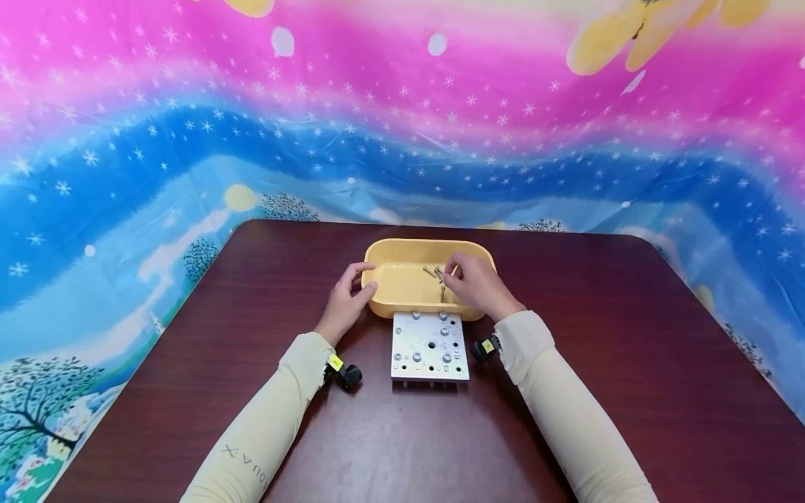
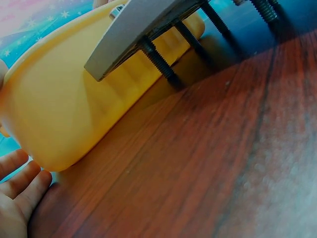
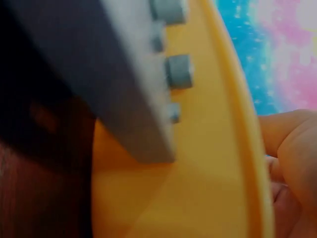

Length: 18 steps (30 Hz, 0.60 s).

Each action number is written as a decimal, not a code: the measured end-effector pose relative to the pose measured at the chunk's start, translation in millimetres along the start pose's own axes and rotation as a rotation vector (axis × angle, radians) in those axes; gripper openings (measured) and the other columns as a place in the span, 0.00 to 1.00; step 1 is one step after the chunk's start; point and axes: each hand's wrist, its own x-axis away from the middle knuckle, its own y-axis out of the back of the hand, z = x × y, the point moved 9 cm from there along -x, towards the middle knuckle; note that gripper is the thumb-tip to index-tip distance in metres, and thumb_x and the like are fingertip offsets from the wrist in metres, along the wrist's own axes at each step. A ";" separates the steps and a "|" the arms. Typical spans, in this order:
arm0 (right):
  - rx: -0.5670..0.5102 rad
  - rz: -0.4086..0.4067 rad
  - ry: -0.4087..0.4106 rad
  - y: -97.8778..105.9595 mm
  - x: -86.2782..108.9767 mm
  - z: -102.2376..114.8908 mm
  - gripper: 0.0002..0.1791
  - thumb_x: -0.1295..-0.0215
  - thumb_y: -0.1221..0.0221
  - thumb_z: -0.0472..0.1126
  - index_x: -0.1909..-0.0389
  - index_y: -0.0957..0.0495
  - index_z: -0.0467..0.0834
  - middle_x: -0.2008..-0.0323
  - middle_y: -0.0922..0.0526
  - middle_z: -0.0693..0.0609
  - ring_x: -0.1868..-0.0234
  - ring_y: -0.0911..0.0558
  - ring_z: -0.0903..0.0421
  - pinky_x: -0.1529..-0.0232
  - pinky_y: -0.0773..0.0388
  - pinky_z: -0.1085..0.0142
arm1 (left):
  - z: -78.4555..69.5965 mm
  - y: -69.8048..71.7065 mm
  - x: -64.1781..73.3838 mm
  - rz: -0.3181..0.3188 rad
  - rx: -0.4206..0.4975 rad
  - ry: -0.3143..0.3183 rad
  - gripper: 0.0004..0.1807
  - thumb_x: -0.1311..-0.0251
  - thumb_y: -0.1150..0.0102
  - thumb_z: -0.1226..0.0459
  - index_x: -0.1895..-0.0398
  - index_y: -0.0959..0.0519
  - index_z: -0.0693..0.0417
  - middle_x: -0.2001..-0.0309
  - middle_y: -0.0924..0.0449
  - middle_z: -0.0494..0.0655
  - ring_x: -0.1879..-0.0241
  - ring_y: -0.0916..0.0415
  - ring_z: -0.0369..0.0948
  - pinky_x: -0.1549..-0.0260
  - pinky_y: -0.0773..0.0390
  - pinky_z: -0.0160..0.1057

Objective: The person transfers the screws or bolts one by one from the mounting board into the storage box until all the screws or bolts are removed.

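A yellow tray (image 1: pixel 393 300) stands on the table with several small screws (image 1: pixel 430 272) inside, toward its right half. My left hand (image 1: pixel 344 300) grips the tray's left end, its thumb and a finger at the rim. Over the right part of the tray, my right hand (image 1: pixel 476 283) has its fingers bent together beside the screws; whether a screw is between the fingertips is hidden. In front of the tray is a silver metal plate (image 1: pixel 428 342) with several socket-head bolts (image 1: pixel 417 357) in it. Threaded bolt ends (image 2: pixel 158 62) stick out beneath the plate.
The dark reddish-brown table (image 1: pixel 251 279) extends around the tray and plate. A colourful printed cloth (image 1: pixel 402 140) hangs behind and along the sides. Small black wrist cameras, such as the left one (image 1: pixel 349 377), sit on both wrists near the plate.
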 end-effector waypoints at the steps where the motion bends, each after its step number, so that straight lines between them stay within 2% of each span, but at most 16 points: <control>1: 0.001 0.002 0.003 -1.3 -1.8 -1.2 0.02 0.35 0.45 0.38 0.66 0.25 0.44 0.79 0.22 0.51 0.79 0.26 0.55 0.75 0.29 0.62 | 0.2 0.0 -0.1 0.001 -0.002 0.003 0.19 0.34 0.44 0.62 0.40 0.29 0.45 0.39 0.29 0.46 0.41 0.29 0.44 0.46 0.27 0.49; 7: -0.011 0.052 -0.012 -12.9 -5.7 -10.7 0.03 0.34 0.45 0.40 0.65 0.25 0.45 0.78 0.22 0.51 0.81 0.27 0.55 0.78 0.30 0.62 | 0.2 -1.5 0.5 0.009 -0.019 0.024 0.20 0.34 0.44 0.60 0.39 0.29 0.45 0.38 0.29 0.45 0.41 0.29 0.45 0.46 0.26 0.49; 18: -0.019 0.093 -0.048 -20.9 -6.7 -16.0 0.04 0.34 0.44 0.43 0.65 0.24 0.47 0.75 0.21 0.50 0.77 0.25 0.53 0.77 0.29 0.61 | -1.8 0.2 0.5 0.003 -0.016 0.012 0.20 0.34 0.45 0.61 0.39 0.29 0.47 0.38 0.30 0.46 0.40 0.31 0.47 0.45 0.28 0.51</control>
